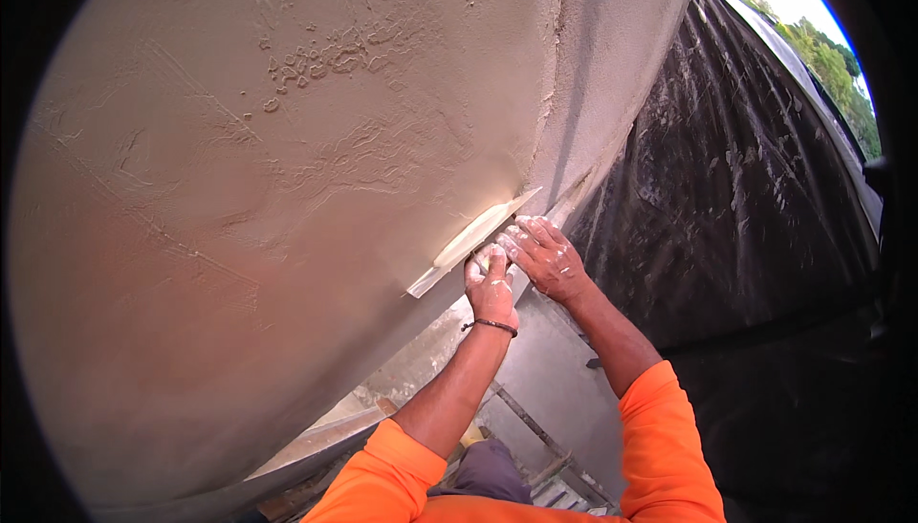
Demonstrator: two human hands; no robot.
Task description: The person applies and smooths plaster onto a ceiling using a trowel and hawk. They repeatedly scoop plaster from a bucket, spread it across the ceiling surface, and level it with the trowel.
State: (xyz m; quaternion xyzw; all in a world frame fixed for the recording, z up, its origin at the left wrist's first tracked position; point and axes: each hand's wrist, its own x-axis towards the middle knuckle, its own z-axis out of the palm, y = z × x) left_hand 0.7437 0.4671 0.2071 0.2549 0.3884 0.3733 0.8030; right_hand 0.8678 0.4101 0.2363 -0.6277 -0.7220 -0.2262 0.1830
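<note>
Against the plastered wall (239, 188) lies a long, narrow plastering trowel (475, 238), tilted upward to the right, with a thick ridge of pale wet plaster along its blade. My left hand (491, 286) is closed round the trowel near its middle, thumb up and smeared with white plaster; the handle is mostly hidden behind it. Close by on the right, my right hand (547, 260) grips the trowel toward its upper end, its fingers bent and whitened with plaster. The trowel's right tip comes near the wall's vertical corner edge.
Rough, bubbly plaster marks (325, 62) show high on the wall. A narrower wall face (617, 54) runs beyond the corner. Black plastic sheeting (727, 188) hangs on the right. Below are a grey surface (550, 370), metal bars (535, 424) and my trouser leg (491, 470).
</note>
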